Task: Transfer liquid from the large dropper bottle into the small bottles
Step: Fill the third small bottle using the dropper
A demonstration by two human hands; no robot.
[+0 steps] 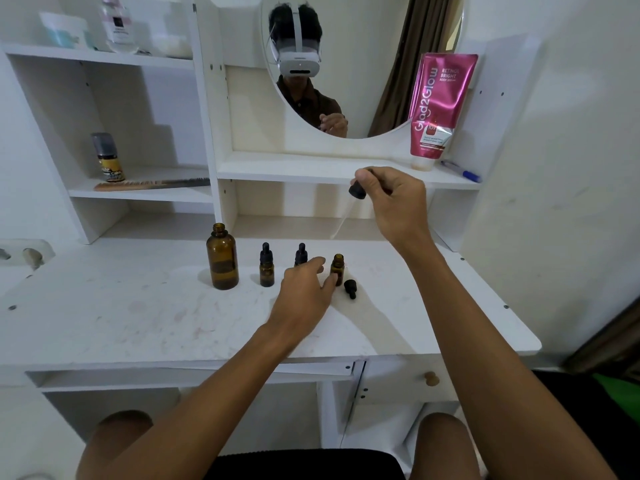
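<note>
The large amber bottle (222, 259) stands open on the white tabletop (138, 306), partly filled. To its right stand three small amber bottles: one capped (266, 266), a second capped one (300, 254) half hidden behind my left hand, and an open one (337, 266). A small black dropper cap (350, 288) lies beside the open bottle. My left hand (304, 289) reaches toward the open small bottle, its fingers loosely extended and touching or nearly touching it. My right hand (391, 199) pinches the large dropper (356, 190) by its black bulb, the glass tube slanting down above the small bottles.
A shelf unit with a round mirror (363, 64) rises behind the tabletop. A pink tube (438, 109) and a blue pen (462, 172) sit on the middle shelf. A comb (152, 184) and a small spray bottle (108, 157) occupy the left shelf. A wall socket (24, 252) is at far left.
</note>
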